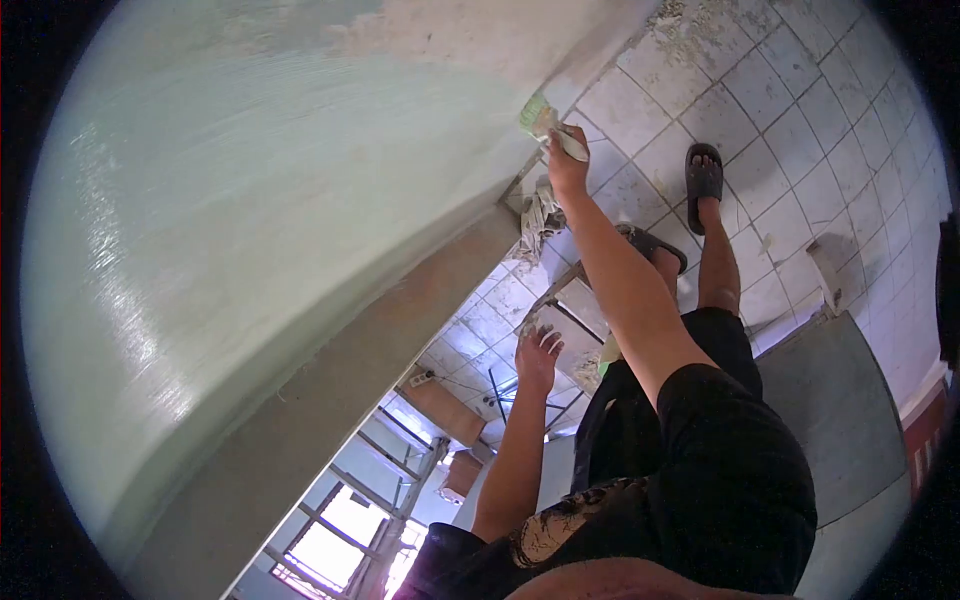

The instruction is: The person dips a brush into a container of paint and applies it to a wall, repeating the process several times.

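Note:
My right hand [568, 172] is closed around the pale handle of a paintbrush [541, 117]. The brush's bristles are coated in light green paint and lie at the lower edge of the wall [300, 150], where green paint meets a bare, beige patch. Much of the wall's green surface shines as if wet. My left hand [538, 352] hangs lower, fingers apart and smudged with paint, holding nothing. Behind it is a wooden-framed piece [580, 318], partly hidden by my right arm.
Crumpled, dirty cloth or plastic [540, 218] lies by the wall's corner. Debris [690, 30] is scattered over the white tiled floor [780, 90]. A grey panel [840, 410] stands at the right, with a barred window [340, 530] at the lower left. My sandalled foot [705, 180] is on the tiles.

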`<action>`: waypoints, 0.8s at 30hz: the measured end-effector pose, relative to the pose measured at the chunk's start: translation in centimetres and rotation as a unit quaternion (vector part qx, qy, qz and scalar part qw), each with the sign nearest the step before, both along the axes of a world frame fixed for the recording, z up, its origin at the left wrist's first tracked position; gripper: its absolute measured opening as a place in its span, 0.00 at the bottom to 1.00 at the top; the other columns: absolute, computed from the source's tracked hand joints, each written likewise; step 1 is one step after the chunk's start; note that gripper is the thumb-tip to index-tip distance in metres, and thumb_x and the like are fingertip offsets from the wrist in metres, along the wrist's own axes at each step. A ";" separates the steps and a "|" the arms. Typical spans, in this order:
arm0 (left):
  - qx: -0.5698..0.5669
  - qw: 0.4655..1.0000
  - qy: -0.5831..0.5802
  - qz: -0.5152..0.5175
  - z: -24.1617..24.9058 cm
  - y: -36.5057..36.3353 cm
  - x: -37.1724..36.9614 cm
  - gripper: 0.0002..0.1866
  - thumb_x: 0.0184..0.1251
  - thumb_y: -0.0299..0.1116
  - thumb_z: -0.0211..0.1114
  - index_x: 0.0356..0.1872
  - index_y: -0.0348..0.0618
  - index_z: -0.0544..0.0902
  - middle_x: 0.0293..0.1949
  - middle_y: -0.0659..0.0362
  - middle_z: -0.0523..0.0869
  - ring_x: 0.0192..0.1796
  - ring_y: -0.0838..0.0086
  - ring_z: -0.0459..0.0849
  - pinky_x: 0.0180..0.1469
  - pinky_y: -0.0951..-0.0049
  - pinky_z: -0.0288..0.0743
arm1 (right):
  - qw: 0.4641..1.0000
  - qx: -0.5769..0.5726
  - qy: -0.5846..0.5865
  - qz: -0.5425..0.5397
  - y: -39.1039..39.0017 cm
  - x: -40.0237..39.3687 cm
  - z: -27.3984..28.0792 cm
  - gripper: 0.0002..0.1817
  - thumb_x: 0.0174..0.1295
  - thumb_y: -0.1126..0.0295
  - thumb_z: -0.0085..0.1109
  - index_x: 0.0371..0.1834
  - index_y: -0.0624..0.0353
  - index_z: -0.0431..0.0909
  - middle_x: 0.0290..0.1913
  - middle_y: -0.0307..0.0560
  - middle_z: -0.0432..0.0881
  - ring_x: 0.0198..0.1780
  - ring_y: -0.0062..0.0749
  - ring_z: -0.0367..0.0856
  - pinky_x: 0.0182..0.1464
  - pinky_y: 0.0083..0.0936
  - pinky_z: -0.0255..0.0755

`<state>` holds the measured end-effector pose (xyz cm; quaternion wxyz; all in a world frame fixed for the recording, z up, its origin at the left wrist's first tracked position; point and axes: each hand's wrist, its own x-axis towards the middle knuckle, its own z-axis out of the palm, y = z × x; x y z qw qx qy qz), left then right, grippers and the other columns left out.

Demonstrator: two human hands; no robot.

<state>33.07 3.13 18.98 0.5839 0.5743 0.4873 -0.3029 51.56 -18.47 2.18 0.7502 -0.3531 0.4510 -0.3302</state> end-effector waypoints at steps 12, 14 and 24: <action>-0.064 0.998 -0.009 -0.007 -2.2 -0.3 -1.1 0.19 0.67 0.38 0.45 0.57 0.46 0.64 0.47 0.55 0.73 0.48 0.64 0.74 0.49 0.64 0.68 | 0.920 0.198 -0.337 0.026 2.2 -1.3 19.7 0.10 0.55 0.81 0.56 0.40 0.63 0.70 0.42 0.47 0.76 0.44 0.29 0.76 0.45 0.27 0.77; -0.085 0.993 -0.029 -0.074 -3.6 -0.2 -1.0 0.18 0.67 0.37 0.44 0.57 0.47 0.64 0.46 0.56 0.73 0.49 0.65 0.74 0.49 0.64 0.68 | 0.938 0.100 -0.327 0.051 2.0 -1.1 16.9 0.12 0.54 0.82 0.57 0.42 0.65 0.71 0.44 0.49 0.76 0.45 0.29 0.76 0.47 0.29 0.76; -0.024 0.999 -0.015 0.044 -6.0 0.4 -1.7 0.15 0.65 0.37 0.43 0.51 0.47 0.68 0.44 0.55 0.75 0.45 0.62 0.75 0.48 0.59 0.69 | 0.990 0.097 -0.093 -0.037 -2.3 0.2 0.2 0.10 0.58 0.77 0.54 0.43 0.61 0.70 0.39 0.44 0.76 0.39 0.27 0.77 0.41 0.28 0.78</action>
